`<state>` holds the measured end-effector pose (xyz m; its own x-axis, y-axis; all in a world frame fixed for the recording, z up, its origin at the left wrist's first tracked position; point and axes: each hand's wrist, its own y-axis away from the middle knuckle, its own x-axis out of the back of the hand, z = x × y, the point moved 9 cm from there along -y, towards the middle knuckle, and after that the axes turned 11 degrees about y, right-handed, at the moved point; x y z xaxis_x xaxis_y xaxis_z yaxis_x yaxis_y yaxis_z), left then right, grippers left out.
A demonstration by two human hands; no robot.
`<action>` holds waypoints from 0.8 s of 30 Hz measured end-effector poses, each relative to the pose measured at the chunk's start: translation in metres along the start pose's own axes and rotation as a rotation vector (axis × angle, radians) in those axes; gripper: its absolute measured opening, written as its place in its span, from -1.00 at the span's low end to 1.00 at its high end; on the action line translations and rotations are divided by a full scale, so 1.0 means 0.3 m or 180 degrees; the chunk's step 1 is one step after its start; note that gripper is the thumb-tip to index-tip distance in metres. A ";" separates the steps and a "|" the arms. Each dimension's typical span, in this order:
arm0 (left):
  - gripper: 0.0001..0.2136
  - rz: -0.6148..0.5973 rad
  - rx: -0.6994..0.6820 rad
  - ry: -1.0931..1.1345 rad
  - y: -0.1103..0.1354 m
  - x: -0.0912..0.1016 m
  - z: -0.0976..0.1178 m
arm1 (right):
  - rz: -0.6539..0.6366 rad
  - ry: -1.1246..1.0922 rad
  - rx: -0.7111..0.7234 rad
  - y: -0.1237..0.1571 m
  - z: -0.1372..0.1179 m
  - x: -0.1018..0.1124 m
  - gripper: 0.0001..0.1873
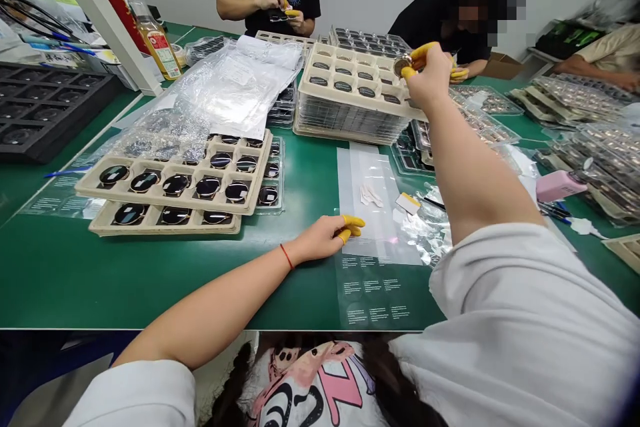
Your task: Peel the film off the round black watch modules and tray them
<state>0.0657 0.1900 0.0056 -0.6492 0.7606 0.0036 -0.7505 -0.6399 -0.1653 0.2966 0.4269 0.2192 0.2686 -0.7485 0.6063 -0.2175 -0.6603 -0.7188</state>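
My right hand [425, 77], with yellow finger cots, is raised and pinches a round gold-rimmed dark lens [402, 67] above a stack of beige moulded trays [350, 83]. Those trays hold rows of round dark lenses. My left hand [320, 239], also wearing yellow cots, rests on the green work table [150, 287] at the edge of a clear plastic sleeve [367, 207]. It seems to hold nothing. Small white pieces [371, 195] lie on the sleeve. Two beige trays of larger dark round lenses [175, 188] sit to the left of that hand.
Across the table, a co-worker's hands [280, 7] work on a small item, and another person's gloved hand [459, 75] is to the right. Crumpled plastic film [423, 230], bagged trays [210, 100], a pink box [561, 185], a black tray [45, 107] and a bottle [156, 40] surround me.
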 end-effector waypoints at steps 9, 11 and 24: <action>-0.67 0.0558 0.0197 0.0518 0.001 0.034 -0.010 | -0.0756 -0.0523 0.1001 0.727 -0.287 0.289 -0.79; -0.57 0.0598 0.0269 0.0659 0.012 0.024 -0.014 | -0.0722 -0.0354 0.1312 0.864 -0.322 0.312 -0.79; -0.50 0.0833 0.0679 0.0879 0.026 0.032 0.009 | -0.1491 -0.1340 0.1946 1.037 -0.311 0.264 -0.69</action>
<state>0.0534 0.1919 0.0070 -0.7854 0.5520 -0.2800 -0.5925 -0.8014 0.0820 0.1626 0.1564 0.0753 0.5544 -0.2443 0.7956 0.5104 -0.6553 -0.5569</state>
